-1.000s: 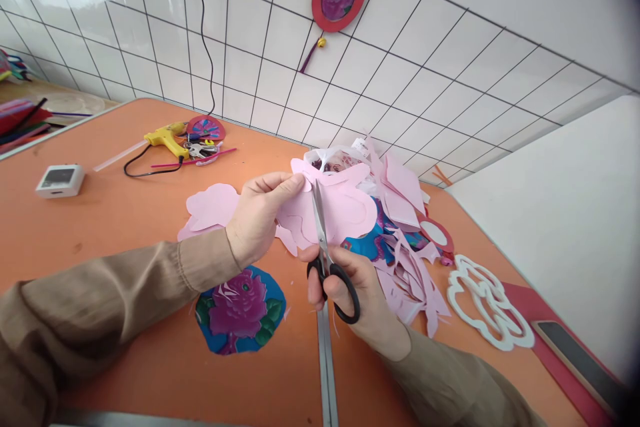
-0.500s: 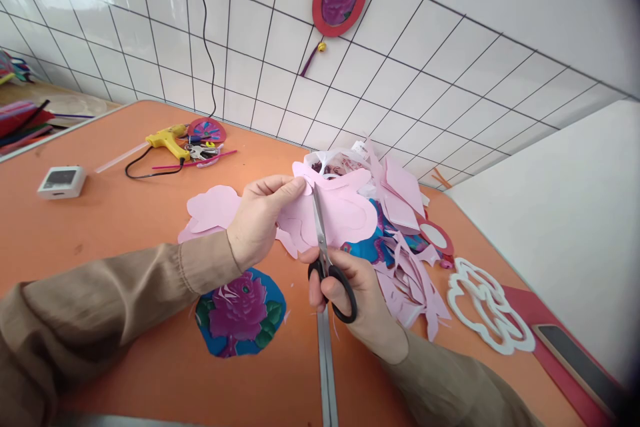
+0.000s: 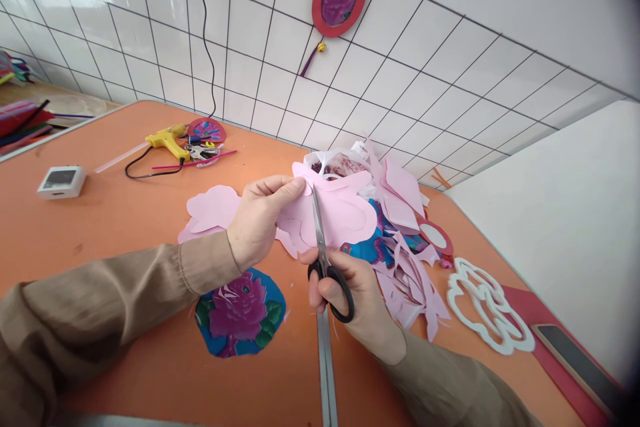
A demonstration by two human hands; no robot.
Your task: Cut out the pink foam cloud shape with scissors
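Observation:
My left hand [image 3: 263,213] pinches the upper left edge of a pink paper cutout [image 3: 345,210] with a wavy, rounded outline. In my right hand [image 3: 357,293] is a pair of black-handled scissors [image 3: 319,223], thumb and fingers on the loops. Their blades point away from me and lie against the cutout near my left thumb, looking nearly closed. Another pink paper piece [image 3: 213,208] lies on the table, partly behind my left wrist. Below my left forearm sits a blue fabric piece [image 3: 240,313] with a purple flower.
Pink paper scraps [image 3: 410,280] and a plastic bag [image 3: 333,161] heap up beyond the cutout. White wavy frames [image 3: 490,307] and a phone [image 3: 580,367] lie at right. A yellow glue gun [image 3: 170,141] and a small white device [image 3: 62,182] stand at left on the orange table [image 3: 125,213].
The scissor handles have drawn slightly closer together as my right hand squeezes. My left hand and the pink cutout have stayed in place.

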